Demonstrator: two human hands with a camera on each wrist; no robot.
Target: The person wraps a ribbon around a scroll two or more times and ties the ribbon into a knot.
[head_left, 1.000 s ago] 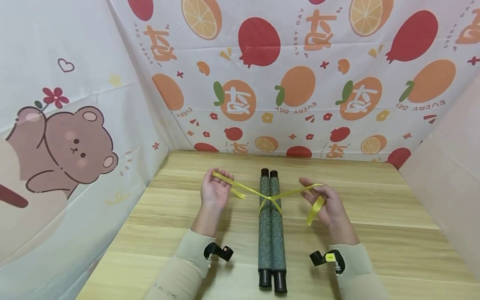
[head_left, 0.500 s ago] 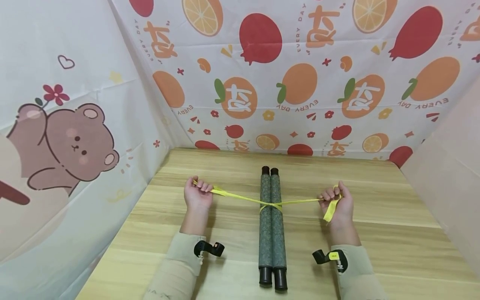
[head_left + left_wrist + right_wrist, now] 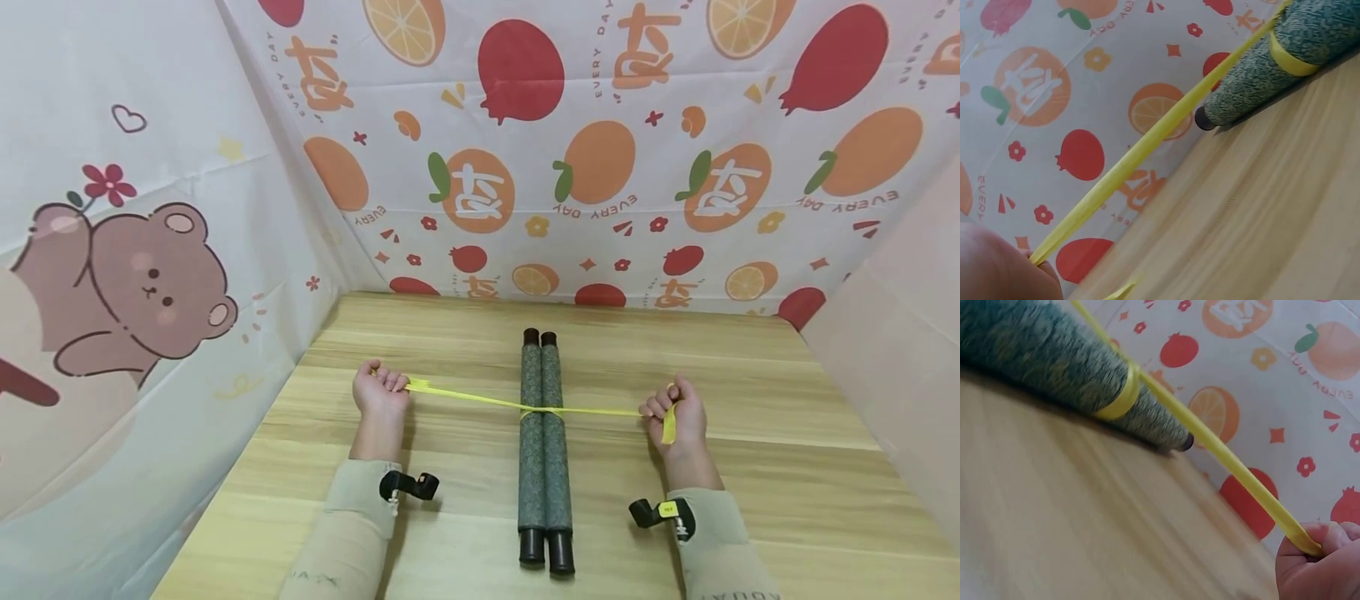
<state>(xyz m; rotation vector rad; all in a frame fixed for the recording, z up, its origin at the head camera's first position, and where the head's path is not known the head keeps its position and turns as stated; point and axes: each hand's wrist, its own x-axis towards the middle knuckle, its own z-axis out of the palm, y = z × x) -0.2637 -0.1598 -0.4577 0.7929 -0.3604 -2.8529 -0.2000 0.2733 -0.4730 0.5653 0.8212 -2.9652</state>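
Two green patterned scroll rolls with dark end knobs, a left roll (image 3: 532,475) and a right roll (image 3: 556,475), lie side by side on the table. A yellow ribbon (image 3: 465,395) wraps round both and crosses on top a little above their middle. My left hand (image 3: 381,390) grips one end, out to the left; my right hand (image 3: 678,414) grips the other, out to the right, with a loose tail hanging from it. Both lengths stretch straight. In the right wrist view the ribbon (image 3: 1235,467) runs from the roll (image 3: 1054,362) into curled fingers.
The wooden table (image 3: 465,533) ends at a fruit-print cloth (image 3: 600,167) behind. A bear-print cloth (image 3: 150,292) hangs on the left, a plain pale cloth (image 3: 900,333) on the right. Each wrist wears a small black camera, such as the left camera (image 3: 408,485).
My hands have moved apart and curled round the ribbon ends. The ribbon has drawn straight, and its crossing has tightened down onto the scroll rolls.
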